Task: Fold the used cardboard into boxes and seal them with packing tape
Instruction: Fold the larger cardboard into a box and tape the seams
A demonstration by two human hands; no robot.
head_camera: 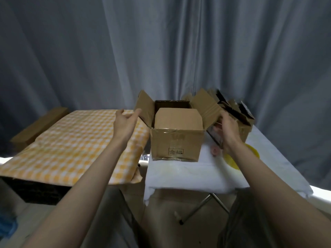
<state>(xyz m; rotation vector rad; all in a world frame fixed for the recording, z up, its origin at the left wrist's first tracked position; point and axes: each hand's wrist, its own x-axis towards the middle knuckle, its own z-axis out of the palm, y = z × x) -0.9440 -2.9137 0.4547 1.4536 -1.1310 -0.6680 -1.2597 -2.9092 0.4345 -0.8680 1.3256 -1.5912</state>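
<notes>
From the head view, a brown cardboard box stands on the white-covered surface, its near flap folded inward and its side flaps raised. The left hand hovers just beside the left flap, its grip spread with fingers relaxed, touching nothing. The right hand reaches by the right flap; blur hides whether it grips anything. A yellow checked cloth covers the neighbouring surface.

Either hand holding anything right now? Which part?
Left hand is open, holding nothing. Right hand is beside the cardboard box's right flap; blur hides any grip.
</notes>
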